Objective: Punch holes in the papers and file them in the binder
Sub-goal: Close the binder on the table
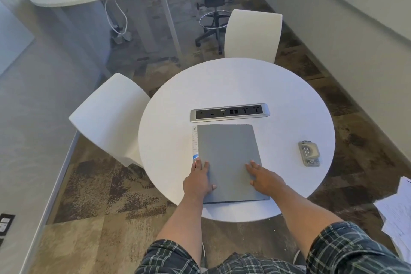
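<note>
Both hands flat on the shut binder, papers off the table at 4 o'clock.

My left hand [198,179] lies along the spine edge of the grey binder [230,160] with straight fingers, holding nothing; my right hand [262,179] presses the cover flat, also spread. The binder's near edge sits close to the rim of the round table [244,87], so lifting the cover could drag it off. The hole punch [308,153] sits at 3 o'clock, and the loose papers [395,213] may slide.

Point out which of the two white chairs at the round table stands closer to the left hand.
The white chair at the table's left edge. It stands just up and left of the left hand, while the other white chair stands at the far side, beyond the socket strip.
</note>
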`<act>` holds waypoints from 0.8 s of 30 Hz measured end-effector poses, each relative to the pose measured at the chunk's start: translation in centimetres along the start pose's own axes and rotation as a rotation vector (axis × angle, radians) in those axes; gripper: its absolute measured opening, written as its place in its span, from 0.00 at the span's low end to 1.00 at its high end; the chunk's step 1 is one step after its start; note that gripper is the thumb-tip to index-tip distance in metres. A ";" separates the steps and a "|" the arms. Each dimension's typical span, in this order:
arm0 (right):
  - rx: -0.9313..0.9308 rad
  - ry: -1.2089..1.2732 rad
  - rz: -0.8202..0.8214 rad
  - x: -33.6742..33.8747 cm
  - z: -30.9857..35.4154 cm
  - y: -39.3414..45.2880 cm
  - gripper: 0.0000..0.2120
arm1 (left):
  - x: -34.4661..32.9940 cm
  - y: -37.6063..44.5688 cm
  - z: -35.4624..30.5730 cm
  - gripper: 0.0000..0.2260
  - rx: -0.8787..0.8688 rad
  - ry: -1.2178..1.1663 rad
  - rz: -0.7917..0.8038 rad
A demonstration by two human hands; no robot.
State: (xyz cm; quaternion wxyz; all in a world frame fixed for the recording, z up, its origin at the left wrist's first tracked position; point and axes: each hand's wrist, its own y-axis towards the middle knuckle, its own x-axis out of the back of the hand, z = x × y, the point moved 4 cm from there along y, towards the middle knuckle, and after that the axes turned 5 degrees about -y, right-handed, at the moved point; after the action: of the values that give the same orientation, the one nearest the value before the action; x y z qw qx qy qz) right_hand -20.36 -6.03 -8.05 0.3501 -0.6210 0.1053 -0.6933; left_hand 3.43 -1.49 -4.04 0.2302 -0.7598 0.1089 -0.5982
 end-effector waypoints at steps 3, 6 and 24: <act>0.012 0.011 0.026 -0.3 -0.4 0.2 0.35 | -0.1 0.2 0.0 0.42 0.010 0.031 0.000; 0.031 -0.016 0.046 -0.4 -0.8 0.4 0.37 | -0.4 0.6 -0.2 0.43 0.034 0.068 -0.006; 0.005 -0.067 -0.077 1.5 -1.4 0.2 0.32 | 0.9 1.5 -1.5 0.29 0.104 0.018 -0.089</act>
State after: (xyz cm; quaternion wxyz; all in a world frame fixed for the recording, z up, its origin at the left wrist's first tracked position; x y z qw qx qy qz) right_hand -21.58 -7.49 -7.24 0.3280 -0.6464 0.0676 -0.6856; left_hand 2.34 -3.48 -3.73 0.2416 -0.7454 0.0460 -0.6196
